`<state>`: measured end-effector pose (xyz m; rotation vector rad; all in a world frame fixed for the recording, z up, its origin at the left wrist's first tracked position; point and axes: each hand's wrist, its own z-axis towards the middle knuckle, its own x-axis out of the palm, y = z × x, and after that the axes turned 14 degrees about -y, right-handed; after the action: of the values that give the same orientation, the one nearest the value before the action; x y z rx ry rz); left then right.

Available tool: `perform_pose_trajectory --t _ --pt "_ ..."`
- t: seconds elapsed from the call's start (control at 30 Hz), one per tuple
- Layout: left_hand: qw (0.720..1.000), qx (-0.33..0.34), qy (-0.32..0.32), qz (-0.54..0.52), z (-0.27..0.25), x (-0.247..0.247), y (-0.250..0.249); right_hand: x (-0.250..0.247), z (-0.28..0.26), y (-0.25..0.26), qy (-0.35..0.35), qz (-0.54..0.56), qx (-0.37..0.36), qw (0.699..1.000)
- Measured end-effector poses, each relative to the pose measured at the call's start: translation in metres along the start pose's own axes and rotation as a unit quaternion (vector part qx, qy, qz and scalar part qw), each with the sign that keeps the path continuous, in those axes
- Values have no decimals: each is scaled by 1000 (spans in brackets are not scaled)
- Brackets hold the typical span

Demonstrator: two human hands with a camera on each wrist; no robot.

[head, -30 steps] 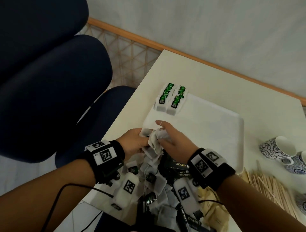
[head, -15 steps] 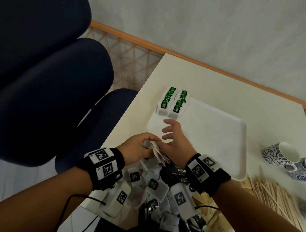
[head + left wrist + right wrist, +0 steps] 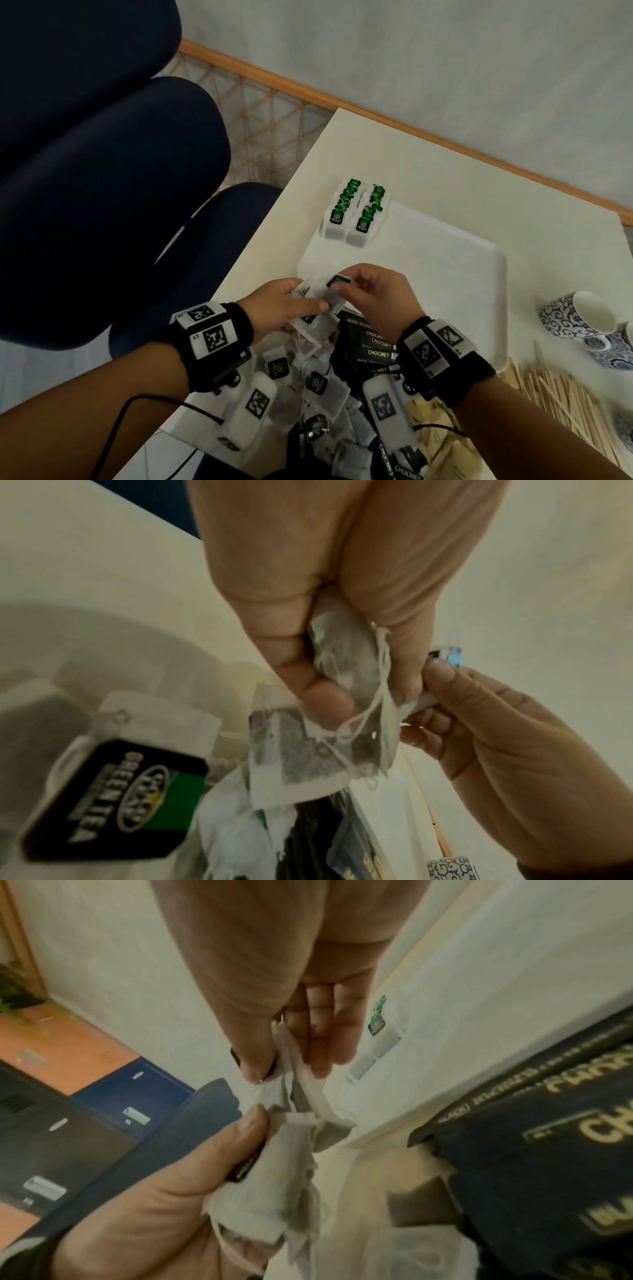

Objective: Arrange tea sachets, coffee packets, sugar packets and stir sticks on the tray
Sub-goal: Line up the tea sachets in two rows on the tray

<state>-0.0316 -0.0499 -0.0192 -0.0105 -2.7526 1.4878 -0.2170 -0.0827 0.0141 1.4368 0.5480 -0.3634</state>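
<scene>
My left hand (image 3: 308, 297) grips a small bunch of tea sachets (image 3: 346, 653) just over the near left corner of the white tray (image 3: 445, 274). My right hand (image 3: 344, 282) pinches one sachet of that bunch (image 3: 294, 1074) at its top, by the black-and-green tag (image 3: 339, 279). Two short rows of tea sachets with green tags (image 3: 352, 212) lie at the tray's far left corner. Below my wrists lies a loose pile of tea sachets (image 3: 318, 383), beside black coffee packets (image 3: 375, 346) and pale brown sugar packets (image 3: 435, 425). Wooden stir sticks (image 3: 561, 404) lie to the right.
Blue-and-white patterned cups (image 3: 575, 315) stand right of the tray. Dark blue chairs (image 3: 113, 205) stand off the table's left edge. A wall with a wooden skirting (image 3: 445, 133) runs behind the table. A tagged tea sachet (image 3: 120, 799) hangs close to the left wrist camera.
Half a second ago my right hand hovered with fingers spread above the bunch; now it pinches one sachet at its tag. My left hand has kept its hold on the bunch.
</scene>
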Motion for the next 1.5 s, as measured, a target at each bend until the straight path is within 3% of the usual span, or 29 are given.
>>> perform_pose_trajectory --t 0.17,0.27,0.57,0.87,1.23,1.5 --pt "1000 -5 5 4 0 0 -5 -3 9 0 8 -77 -47 996" --pt "1000 -7 3 -4 3 -2 -6 -4 12 3 6 10 14 1000" --pt "1000 -9 30 -4 10 -7 -13 -2 19 10 4 68 115 991" --pt "999 -21 7 -24 21 -12 -13 3 25 7 10 71 138 988" --pt "999 -22 -27 -32 35 -31 -23 -12 53 -6 -54 32 97 993" --pt "994 -7 -86 -72 56 -48 -41 -2 82 -21 8 -122 37 992"
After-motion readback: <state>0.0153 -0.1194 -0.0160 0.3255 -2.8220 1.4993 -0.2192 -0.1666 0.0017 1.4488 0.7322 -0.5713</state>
